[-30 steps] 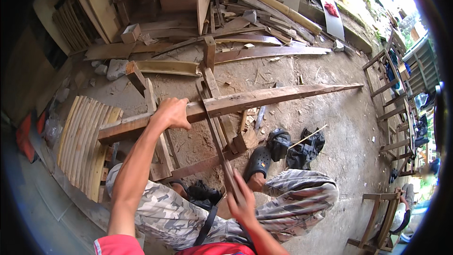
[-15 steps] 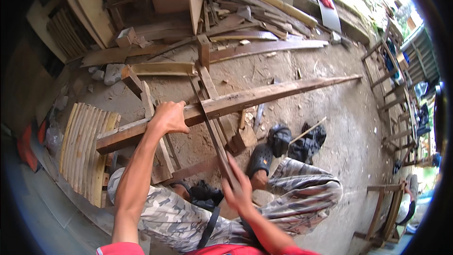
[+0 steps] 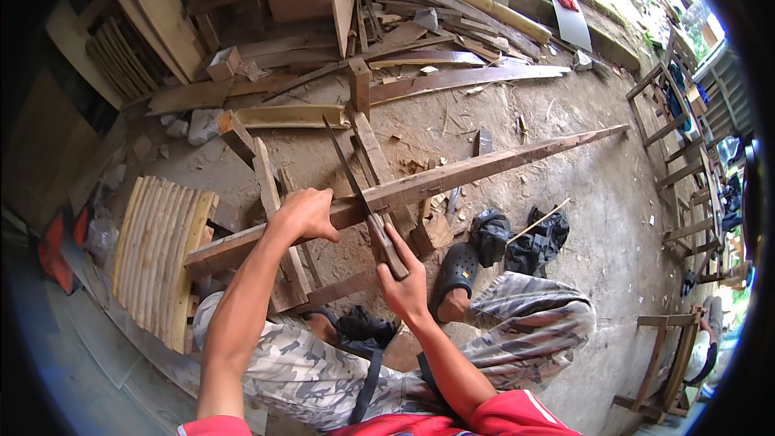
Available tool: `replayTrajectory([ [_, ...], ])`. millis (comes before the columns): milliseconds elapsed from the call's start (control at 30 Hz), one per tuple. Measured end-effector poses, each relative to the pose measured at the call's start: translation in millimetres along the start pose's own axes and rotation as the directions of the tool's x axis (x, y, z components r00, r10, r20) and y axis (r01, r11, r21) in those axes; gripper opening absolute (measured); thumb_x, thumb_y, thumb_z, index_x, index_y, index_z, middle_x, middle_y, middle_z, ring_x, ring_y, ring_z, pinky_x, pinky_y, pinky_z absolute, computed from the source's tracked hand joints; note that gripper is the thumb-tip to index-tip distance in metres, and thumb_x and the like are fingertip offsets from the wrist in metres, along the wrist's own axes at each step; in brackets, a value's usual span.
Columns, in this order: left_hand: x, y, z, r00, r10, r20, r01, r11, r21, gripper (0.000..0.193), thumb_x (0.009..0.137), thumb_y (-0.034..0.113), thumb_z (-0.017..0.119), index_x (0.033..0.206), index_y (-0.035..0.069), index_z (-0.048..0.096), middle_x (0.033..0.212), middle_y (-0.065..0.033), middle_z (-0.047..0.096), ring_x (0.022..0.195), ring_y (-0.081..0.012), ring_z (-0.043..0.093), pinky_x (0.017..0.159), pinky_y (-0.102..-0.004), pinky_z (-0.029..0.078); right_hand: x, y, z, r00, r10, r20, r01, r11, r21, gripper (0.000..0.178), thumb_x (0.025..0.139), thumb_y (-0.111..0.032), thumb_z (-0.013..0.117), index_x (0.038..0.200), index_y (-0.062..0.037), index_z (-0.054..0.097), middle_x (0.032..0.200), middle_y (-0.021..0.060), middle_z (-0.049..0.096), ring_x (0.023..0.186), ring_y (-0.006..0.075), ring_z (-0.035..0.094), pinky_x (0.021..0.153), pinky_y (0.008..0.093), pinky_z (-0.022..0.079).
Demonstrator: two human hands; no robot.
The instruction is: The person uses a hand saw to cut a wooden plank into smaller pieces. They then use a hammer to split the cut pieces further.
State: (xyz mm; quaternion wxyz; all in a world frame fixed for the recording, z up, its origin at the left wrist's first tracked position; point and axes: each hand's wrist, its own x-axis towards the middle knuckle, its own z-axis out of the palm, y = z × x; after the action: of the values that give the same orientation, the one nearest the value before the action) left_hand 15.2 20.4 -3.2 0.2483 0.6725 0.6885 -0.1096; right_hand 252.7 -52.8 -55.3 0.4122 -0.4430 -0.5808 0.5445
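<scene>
Okay, so the long wooden beam (image 3: 476, 168) is laid across a low wooden stand (image 3: 369, 144), and it's pinned from above by the left hand (image 3: 307, 214), wrapped over it with the thumb stuck out; some fingertips are hidden. The saw (image 3: 345, 159) is gripped by its handle in the right hand (image 3: 402, 281), fingers closed round it, blade crossing the beam just beside the left hand. The beam's probably heavy, stiff, more rough than slippery, and hardly fragile, so it's best held over the stand, clear of the teeth. The blade's likely thin and a bit bendy: handle only, imo.
</scene>
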Motion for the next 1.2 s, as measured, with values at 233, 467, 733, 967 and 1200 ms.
replayTrajectory([
  [233, 9.5, -6.8, 5.4, 0.998, -0.043, -0.055, 0.044, 0.999, 0.026, 0.067, 0.060, 0.043, 0.083, 0.107, -0.004, 0.068, 0.106, -0.0244, 0.073, 0.104, -0.0381, 0.070, 0.090, -0.0453, 0.058, 38.2, -23.8, 6.9, 0.995, 0.085, 0.052, -0.084, 0.996, -0.032, 0.061, 0.089, -0.007, 0.065, 0.149, -0.0048, 0.050, 0.132, 0.0215, 0.066, 0.118, 0.0264, 0.065, 0.102, 0.0342, 0.047],
  [467, 11.6, -14.8, 6.0, 0.994, -0.074, -0.079, 0.074, 0.997, -0.007, 0.056, 0.068, 0.043, 0.080, 0.102, -0.001, 0.072, 0.098, -0.0242, 0.074, 0.099, -0.0383, 0.072, 0.088, -0.0465, 0.057, 58.5, -26.0, 14.3, 0.989, 0.126, 0.077, -0.120, 0.990, -0.073, 0.064, 0.088, -0.009, 0.066, 0.150, -0.0073, 0.050, 0.132, 0.0242, 0.065, 0.117, 0.0327, 0.067, 0.100, 0.0369, 0.050],
  [733, 5.2, -20.9, 21.5, 0.923, -0.056, -0.381, 0.075, 0.997, 0.035, 0.066, 0.078, 0.058, 0.079, 0.108, -0.001, 0.071, 0.090, -0.0262, 0.074, 0.096, -0.0405, 0.073, 0.084, -0.0476, 0.057, 36.0, 59.6, 41.9, 0.967, -0.230, -0.110, 0.237, 0.970, 0.055, 0.069, 0.087, 0.003, 0.061, 0.154, -0.0073, 0.046, 0.128, 0.0216, 0.068, 0.109, 0.0183, 0.068, 0.091, 0.0308, 0.052],
  [967, 10.8, -40.0, 10.0, 0.950, 0.014, -0.313, -0.020, 1.000, -0.013, 0.074, 0.078, 0.062, 0.076, 0.111, -0.003, 0.072, 0.095, -0.0313, 0.071, 0.098, -0.0459, 0.070, 0.089, -0.0504, 0.055, 48.7, 27.8, 49.3, 0.962, -0.230, -0.146, 0.208, 0.967, -0.148, 0.066, 0.089, 0.000, 0.064, 0.152, -0.0076, 0.048, 0.102, 0.0223, 0.074, 0.083, 0.0148, 0.070, 0.074, 0.0296, 0.054],
  [1200, 36.3, -50.9, -8.5, 0.992, 0.002, -0.130, -0.015, 0.995, -0.100, 0.071, 0.083, 0.066, 0.070, 0.102, -0.002, 0.074, 0.096, -0.0286, 0.072, 0.097, -0.0452, 0.069, 0.087, -0.0489, 0.054, 35.6, 52.8, 51.4, 0.886, -0.415, -0.208, 0.396, 0.910, -0.126, 0.067, 0.087, -0.002, 0.064, 0.152, -0.0063, 0.048, 0.096, 0.0188, 0.074, 0.079, 0.0141, 0.070, 0.071, 0.0294, 0.055],
])
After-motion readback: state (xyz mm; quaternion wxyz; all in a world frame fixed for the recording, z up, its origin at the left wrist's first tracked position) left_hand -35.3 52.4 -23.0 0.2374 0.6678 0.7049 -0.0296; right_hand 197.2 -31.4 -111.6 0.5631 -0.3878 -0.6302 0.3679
